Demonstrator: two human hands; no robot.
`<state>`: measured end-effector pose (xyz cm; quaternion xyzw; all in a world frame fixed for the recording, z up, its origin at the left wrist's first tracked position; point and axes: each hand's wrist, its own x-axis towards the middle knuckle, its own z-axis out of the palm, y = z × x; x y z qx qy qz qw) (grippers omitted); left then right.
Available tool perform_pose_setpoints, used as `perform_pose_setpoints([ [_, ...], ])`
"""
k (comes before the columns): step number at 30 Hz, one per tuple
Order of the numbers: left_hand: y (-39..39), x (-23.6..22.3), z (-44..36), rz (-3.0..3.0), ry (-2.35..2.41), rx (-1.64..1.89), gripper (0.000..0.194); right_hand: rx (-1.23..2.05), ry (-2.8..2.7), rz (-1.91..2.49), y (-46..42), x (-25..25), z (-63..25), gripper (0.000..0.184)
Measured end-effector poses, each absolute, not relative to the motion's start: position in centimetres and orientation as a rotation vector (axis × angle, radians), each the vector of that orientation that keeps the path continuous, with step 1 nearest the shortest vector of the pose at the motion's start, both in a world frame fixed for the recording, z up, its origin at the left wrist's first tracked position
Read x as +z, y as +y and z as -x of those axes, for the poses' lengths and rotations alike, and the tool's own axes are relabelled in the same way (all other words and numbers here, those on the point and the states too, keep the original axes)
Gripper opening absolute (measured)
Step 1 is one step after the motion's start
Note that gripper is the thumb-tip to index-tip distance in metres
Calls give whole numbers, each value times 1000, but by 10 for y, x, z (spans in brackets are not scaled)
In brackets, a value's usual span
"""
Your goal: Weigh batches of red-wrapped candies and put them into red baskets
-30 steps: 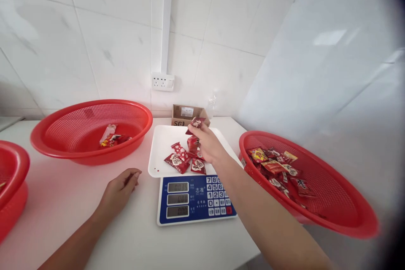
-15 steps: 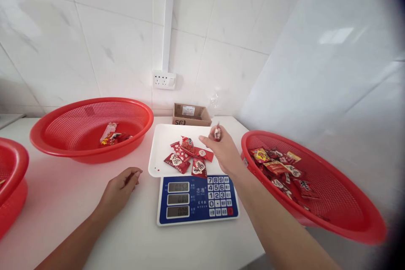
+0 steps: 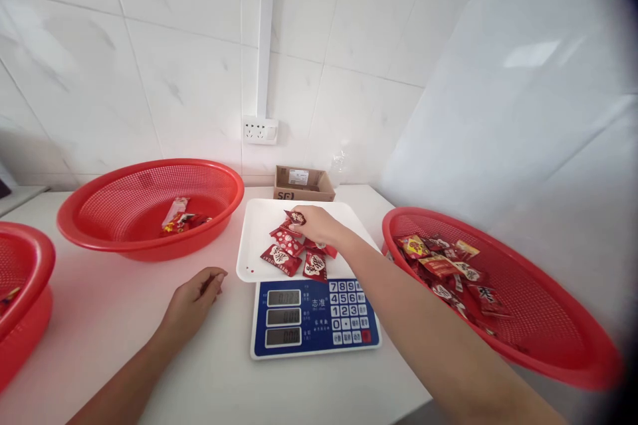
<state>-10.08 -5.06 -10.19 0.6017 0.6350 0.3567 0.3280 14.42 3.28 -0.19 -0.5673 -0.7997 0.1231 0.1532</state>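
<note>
My right hand reaches over the white scale tray, its fingers closed on a small red-wrapped candy. The candy is held just above or against the pile; I cannot tell which. Beneath and beside it lie several red candy packets with white lettering and dots. The tray sits on an electronic scale with a blue panel, three displays and a keypad. To the left of the scale, my left hand rests on the white table with its fingers curled in, and nothing shows in it.
A red mesh basket with many wrapped candies stands at right. Another red basket with a few packets sits at back left, and a third is partly in view. A cardboard box stands behind the tray, near the wall.
My right hand has moved left and down with the candy, from the tray's right side to the pile. My left hand has hardly moved. The top display's reading has changed.
</note>
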Motion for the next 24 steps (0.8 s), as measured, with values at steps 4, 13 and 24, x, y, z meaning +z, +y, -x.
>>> perform_pose_setpoints([
  [4,-51,-100,101,-1574,1652,949,42,307,-2358,1631,35,-3,-143,15],
  [13,-52,-101,102,-1632,1648,960,41,221,-2401,1676,36,-2,-143,8],
  [24,-51,-108,104,-1641,1669,937,36,263,-2424,1717,34,1,-143,11],
])
